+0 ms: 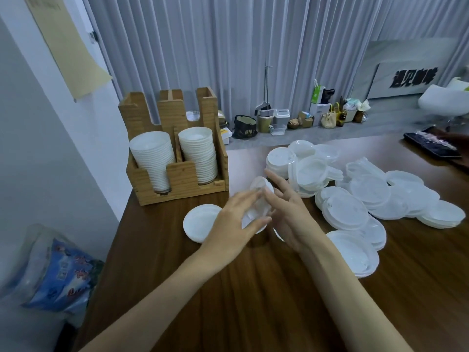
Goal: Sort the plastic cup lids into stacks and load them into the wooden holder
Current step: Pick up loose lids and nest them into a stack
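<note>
holder (177,158) at left of table (228,288), both front slots stacked with lids. short lid stack (198,222) lies flat by left hand (236,219), which pinches a few tilted lids (261,189) thumb-to-fingers. right hand (286,212): fingers straight, touching them. loose lid pile (368,199) at right.

blue bag (61,275): left | grey curtain (228,47): back | black tray (431,146): far right

Loose white lids (369,193) sprawl beside the wooden holder (182,180) holding two stacks (152,158).
</note>
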